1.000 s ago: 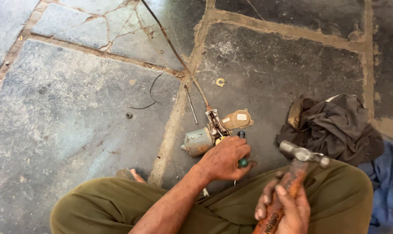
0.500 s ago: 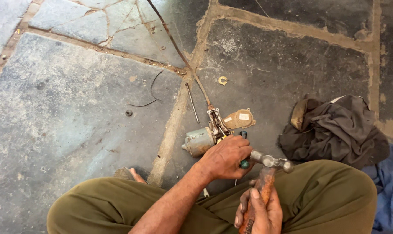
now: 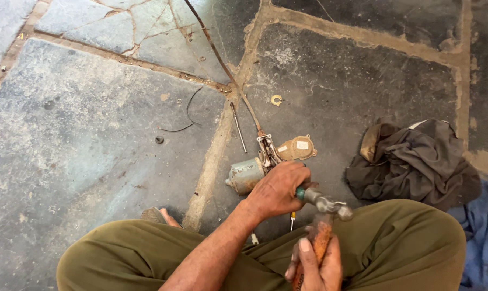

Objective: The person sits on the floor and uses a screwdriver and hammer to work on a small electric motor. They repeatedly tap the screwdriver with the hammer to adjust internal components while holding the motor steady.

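Left hand [image 3: 279, 188]: clenched on green-handled screwdriver [image 3: 300, 193] against grey metal motor assembly [image 3: 255, 170]. Right hand [image 3: 316, 264]: grasping orange-handled steel hammer [image 3: 327, 215], head meeting the screwdriver's end; striking step, stone floor [image 3: 93, 151].

— What is gripped in the left hand [image 3: 279, 189]?

— A green-handled tool [image 3: 300, 193] is clasped there, pressed against a small grey motor [image 3: 246, 175] that lies on its side on the stone floor [image 3: 93, 145], beside a mortar joint.

— And in the right hand [image 3: 316, 267]?

— A hammer [image 3: 325, 215] with a worn orange-brown handle is held upright, its steel head met by the green handle's end.
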